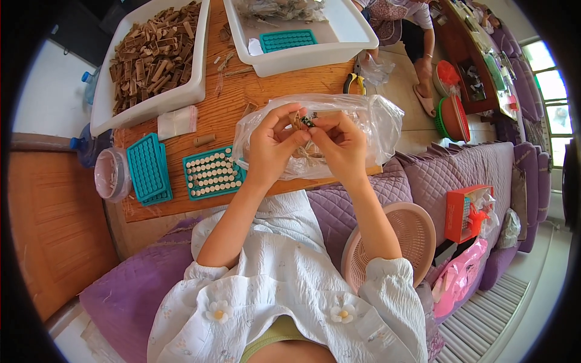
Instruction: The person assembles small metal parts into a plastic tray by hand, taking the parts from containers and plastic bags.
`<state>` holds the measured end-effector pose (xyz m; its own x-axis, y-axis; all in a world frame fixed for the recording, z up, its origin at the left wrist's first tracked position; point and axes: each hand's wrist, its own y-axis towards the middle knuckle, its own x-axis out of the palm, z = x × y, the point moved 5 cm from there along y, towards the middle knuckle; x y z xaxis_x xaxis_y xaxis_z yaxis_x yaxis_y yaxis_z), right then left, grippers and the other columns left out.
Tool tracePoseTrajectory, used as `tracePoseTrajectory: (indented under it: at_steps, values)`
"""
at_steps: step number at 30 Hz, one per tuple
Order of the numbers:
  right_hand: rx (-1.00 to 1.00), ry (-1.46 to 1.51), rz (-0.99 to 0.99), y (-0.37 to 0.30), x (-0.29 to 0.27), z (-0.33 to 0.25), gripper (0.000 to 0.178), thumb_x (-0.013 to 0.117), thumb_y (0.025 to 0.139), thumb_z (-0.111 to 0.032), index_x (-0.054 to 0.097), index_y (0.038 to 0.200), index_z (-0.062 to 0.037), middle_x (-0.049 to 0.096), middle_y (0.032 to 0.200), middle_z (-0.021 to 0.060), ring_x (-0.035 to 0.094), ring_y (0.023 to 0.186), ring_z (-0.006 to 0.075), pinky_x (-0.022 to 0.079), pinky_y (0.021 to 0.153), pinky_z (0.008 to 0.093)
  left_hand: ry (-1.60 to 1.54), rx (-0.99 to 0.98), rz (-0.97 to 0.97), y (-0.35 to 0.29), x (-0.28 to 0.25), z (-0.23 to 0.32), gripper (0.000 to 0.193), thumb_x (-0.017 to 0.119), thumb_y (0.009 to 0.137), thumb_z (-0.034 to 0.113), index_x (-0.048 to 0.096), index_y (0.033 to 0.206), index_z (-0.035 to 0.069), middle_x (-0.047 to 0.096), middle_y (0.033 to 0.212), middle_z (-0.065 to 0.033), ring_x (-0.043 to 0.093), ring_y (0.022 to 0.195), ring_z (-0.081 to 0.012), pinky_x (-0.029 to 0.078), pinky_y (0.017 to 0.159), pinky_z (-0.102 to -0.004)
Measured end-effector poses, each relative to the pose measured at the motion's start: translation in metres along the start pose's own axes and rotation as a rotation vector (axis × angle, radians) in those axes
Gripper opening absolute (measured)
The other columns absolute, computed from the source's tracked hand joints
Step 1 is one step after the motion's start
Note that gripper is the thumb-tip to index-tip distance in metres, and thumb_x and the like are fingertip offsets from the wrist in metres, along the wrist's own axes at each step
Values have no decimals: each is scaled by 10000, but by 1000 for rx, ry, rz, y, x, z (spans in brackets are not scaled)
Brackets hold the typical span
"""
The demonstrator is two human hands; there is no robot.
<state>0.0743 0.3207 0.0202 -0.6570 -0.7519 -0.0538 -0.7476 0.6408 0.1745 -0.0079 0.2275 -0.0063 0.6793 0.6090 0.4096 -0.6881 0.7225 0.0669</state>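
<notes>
Both hands meet over a crumpled clear plastic bag [380,124] at the table's front edge. My left hand [272,148] pinches a small brown piece [295,120] between thumb and fingers. Against it, my right hand [346,140] grips a small dark green and black part [307,121]; its exact kind is too small to make out. More brown bits show through the bag beneath my hands. Left of the bag lies a teal tray [192,192] holding rows of white round pieces. A short brown curved piece [204,140] rests just behind that tray.
A white bin [198,88] full of brown pieces stands back left, near stacked teal trays [145,163] and a clear bucket [112,181]. Behind the bag are yellow-handled pliers [354,85] and a white tub [302,62]. A pink colander [426,233] sits right; another person [411,30] is beyond.
</notes>
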Motion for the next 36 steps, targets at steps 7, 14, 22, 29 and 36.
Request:
tracePoseTrajectory:
  at_steps: [7, 14, 22, 29, 36]
  values:
    - [-47, 16, 66, -3, 2, -3, 31, 576, 740, 21, 570, 771, 25, 576, 626, 26, 502, 545, 32, 400, 479, 172, -35, 2, -28, 3, -1, -3, 436, 649, 687, -10, 492, 1093, 24, 561, 1009, -103, 573, 809, -115, 482, 698, -211]
    - [-217, -323, -127, 3, 10, -9, 95, 564, 733, 36, 584, 818, -1, 539, 727, 21, 505, 598, 59, 397, 510, 178, -267, -144, 49, 7, -4, -6, 376, 605, 754, 58, 484, 1108, 27, 554, 1007, -92, 560, 848, -120, 490, 715, -234]
    - [179, 220, -23, 0, 18, 19, 223, 512, 766, 42, 497, 976, -30, 503, 792, 24, 457, 574, 40, 365, 466, 167, -24, -93, 155, 6, -4, 8, 283, 492, 846, 153, 462, 1101, 34, 528, 1059, -96, 555, 838, -117, 495, 671, -211]
    - [383, 378, -116, 3, 28, 25, 234, 482, 798, 9, 453, 1027, -33, 506, 831, 25, 439, 558, 17, 349, 456, 152, -218, -11, 225, 4, -6, 10, 308, 484, 847, 147, 411, 1134, 62, 508, 1076, -109, 565, 863, -159, 508, 637, -205]
    - [244, -51, -275, 16, 26, 32, 262, 500, 745, -5, 485, 1006, -14, 568, 824, 80, 503, 581, 96, 417, 522, 240, -538, -160, 230, 5, -16, -9, 317, 507, 834, 166, 412, 1125, 86, 506, 1065, -122, 565, 890, -210, 506, 738, -297]
